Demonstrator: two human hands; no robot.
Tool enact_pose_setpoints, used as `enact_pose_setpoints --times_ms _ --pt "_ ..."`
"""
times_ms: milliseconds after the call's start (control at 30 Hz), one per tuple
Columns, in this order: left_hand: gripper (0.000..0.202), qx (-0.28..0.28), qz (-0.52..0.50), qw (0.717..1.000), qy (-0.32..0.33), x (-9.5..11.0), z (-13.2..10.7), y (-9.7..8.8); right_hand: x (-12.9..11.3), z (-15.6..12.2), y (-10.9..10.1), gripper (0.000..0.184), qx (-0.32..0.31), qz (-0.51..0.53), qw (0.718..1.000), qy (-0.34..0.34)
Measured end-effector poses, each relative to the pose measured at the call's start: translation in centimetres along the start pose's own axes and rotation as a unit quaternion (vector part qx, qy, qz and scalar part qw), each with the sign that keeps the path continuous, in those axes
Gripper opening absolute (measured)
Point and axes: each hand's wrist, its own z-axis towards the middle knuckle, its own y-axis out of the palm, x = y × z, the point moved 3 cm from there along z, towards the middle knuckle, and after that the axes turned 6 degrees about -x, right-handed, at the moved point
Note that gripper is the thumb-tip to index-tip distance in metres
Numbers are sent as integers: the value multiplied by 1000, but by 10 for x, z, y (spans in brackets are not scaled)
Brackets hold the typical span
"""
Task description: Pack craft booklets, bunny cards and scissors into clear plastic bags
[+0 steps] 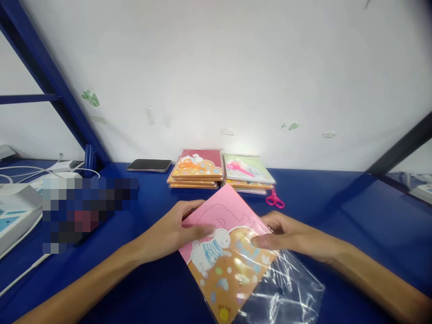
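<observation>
A pink craft card (pixel 229 211) with a printed rabbit in a striped jumper and an orange lower half lies tilted between my hands. It has a faint outline drawn on its pink part. My left hand (pixel 172 231) grips its left edge, with the thumb across the front. My right hand (pixel 286 234) holds the right edge, with the thumb on top and the fingers partly behind the card. A clear plastic bag (pixel 286 288) covers the card's lower part and spreads towards the lower right, its mouth near my right thumb.
Two stacks of packaged craft sets (pixel 197 168) (pixel 248 173) stand ahead on the blue table (pixel 337 211), with pink scissors (pixel 275 200) beside them. A smartphone (pixel 149 165) lies to the left. A white power strip (pixel 16 216) and cables sit at the left, near a pixelated patch (pixel 84 211).
</observation>
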Motion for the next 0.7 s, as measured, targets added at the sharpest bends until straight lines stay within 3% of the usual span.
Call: enact_pose_setpoints --times_ms 100,200,300,367,500,700 --pt "36 83 -12 994 64 6 -2 -10 -2 0 -1 31 23 6 999 -34" --pt "44 154 -66 978 123 9 -3 -14 -2 -2 -5 30 98 -4 992 -74" --pt "57 160 -112 975 107 2 -1 -8 0 -2 -12 31 174 -20 977 -121" --pt "61 135 -107 981 95 -5 2 -3 1 -1 -17 32 215 -31 964 -152" --pt "38 78 20 992 93 -13 5 8 -3 -2 -23 35 262 -53 944 -194" --pt "30 147 96 975 137 -9 0 7 -14 -10 -17 32 309 -116 922 -202"
